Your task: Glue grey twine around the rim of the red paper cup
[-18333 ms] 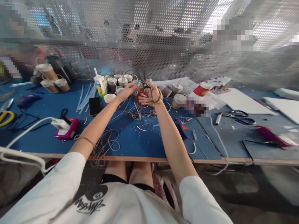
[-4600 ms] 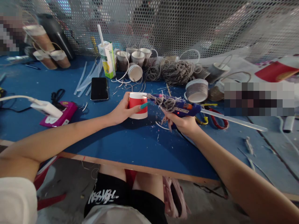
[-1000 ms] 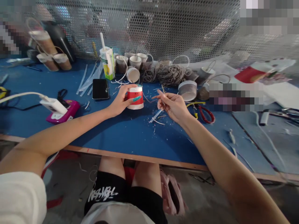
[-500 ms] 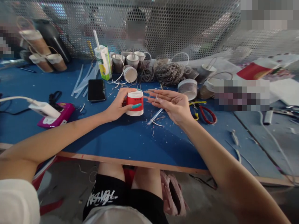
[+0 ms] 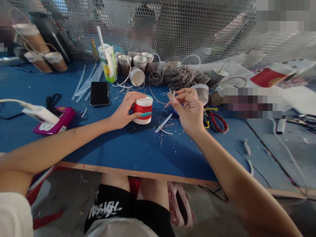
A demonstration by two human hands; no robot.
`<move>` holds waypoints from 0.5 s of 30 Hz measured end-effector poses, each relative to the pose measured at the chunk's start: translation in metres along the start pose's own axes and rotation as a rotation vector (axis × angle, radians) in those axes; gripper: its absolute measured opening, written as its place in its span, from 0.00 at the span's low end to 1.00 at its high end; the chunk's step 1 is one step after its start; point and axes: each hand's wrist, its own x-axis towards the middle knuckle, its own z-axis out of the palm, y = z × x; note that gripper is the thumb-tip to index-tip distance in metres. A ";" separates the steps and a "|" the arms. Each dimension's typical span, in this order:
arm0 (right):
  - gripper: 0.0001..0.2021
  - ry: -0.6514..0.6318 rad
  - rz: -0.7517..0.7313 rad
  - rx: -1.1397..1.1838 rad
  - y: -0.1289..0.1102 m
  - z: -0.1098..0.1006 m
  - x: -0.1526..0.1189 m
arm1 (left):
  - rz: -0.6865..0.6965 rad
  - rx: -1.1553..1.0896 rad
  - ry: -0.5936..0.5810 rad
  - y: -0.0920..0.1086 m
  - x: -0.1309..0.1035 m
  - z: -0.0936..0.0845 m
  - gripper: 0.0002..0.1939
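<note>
A: What's the biggest thing there?
B: The perforated metal screen (image 5: 187, 36) across the back. Below it spreads the blue surface (image 5: 123, 148).
A: And standing or lying on that?
B: A tangled heap of grey-brown cord (image 5: 180, 77) lies toward the back, just right of a cluster of small cups (image 5: 140, 62). Far left stands a dark flask (image 5: 49, 38). Nearer on that side is a magenta power strip (image 5: 58, 122) with a white plug (image 5: 40, 113) in it. A drink carton (image 5: 108, 64) stands upright beside the cluster, a straw (image 5: 100, 37) poking out.
A: The hands?
B: The left hand (image 5: 124, 110) has its grip clamped around a red and white cup (image 5: 146, 109), thumb across the front, fingers over the top. The right hand (image 5: 189, 111) is raised apart from it, fingers curled toward the thumb. I can't tell whether that grip is together or pinching anything.
A: Go smaller.
B: A phone (image 5: 99, 93) lies flat, left of the left hand. The cup sits between the two hands; I can't tell whether its base touches down. Dark marks cross its red band.
A: And the smallest?
B: A clear stick (image 5: 164, 122), running to something blue (image 5: 174, 114) half hidden by the right hand. Just beside it, a curved white strip (image 5: 167, 132) among tiny scraps (image 5: 161, 141).
</note>
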 end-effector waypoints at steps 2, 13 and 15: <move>0.17 -0.079 -0.016 0.013 -0.003 0.001 0.000 | 0.012 -0.003 -0.005 0.001 0.000 -0.001 0.30; 0.28 -0.276 0.246 0.375 -0.015 0.010 -0.008 | 0.077 -0.086 0.008 0.008 -0.002 0.008 0.28; 0.28 -0.286 0.254 0.361 -0.014 0.011 -0.009 | 0.077 -0.084 -0.001 0.013 -0.004 0.011 0.27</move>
